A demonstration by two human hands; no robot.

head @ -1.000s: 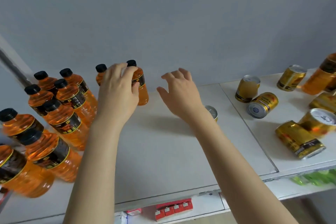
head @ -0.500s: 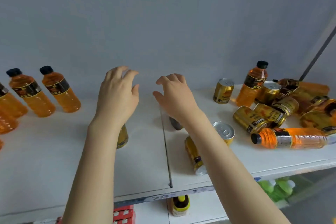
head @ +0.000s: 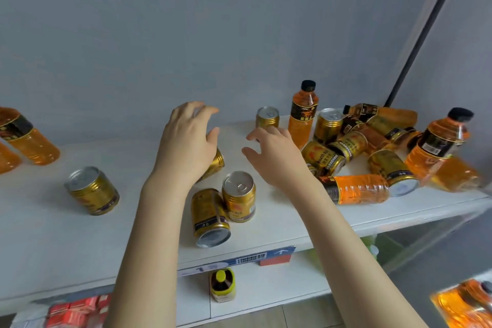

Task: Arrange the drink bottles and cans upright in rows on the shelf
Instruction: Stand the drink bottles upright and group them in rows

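Spread and gripping nothing, left hand (head: 186, 146) and right hand (head: 278, 158) are hovering over the white shelf (head: 66, 242). Two left bottles (head: 29, 138) are standing far left; two upright bottles (head: 303, 114) are rising at right; at least two lying bottles (head: 358, 189) are sprawling between them; four standing cans (head: 91, 190) are dotting the shelf; two lying cans (head: 210, 218) are resting by the hands; at least three heaped cans (head: 323, 157) are lying rightward.

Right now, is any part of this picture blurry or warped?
Head view: centre sharp, the upright gold metal can reads clearly; head view's right edge smears the tilted orange plastic bottle with black cap; the wide lens leans the dark pole; shadows soft, no harsh glare.
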